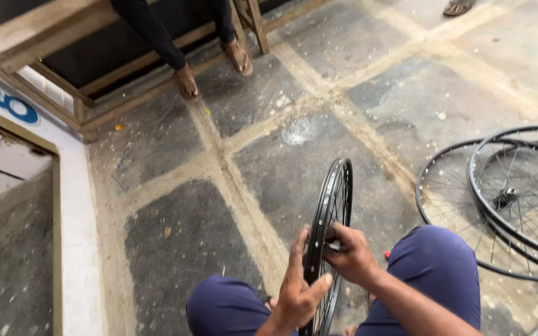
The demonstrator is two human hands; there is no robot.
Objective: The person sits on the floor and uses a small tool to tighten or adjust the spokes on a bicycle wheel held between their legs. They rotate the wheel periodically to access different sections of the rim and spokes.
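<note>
Two hands on one black metal bicycle rim [331,205], which stands upright on edge between the person's knees in dark blue trousers [434,267]. The left hand [297,292] is gripping the rim's near edge, thumb hooked round one side. The right hand [350,252] is pinched tight against the rim, though what's in its fingers is hidden. Two black spoked wheels [512,199] lie overlapping on the grey stone floor [175,236] off to the right. Someone's sandalled feet [213,68] rest under a wooden bench [45,31] up top.
</note>
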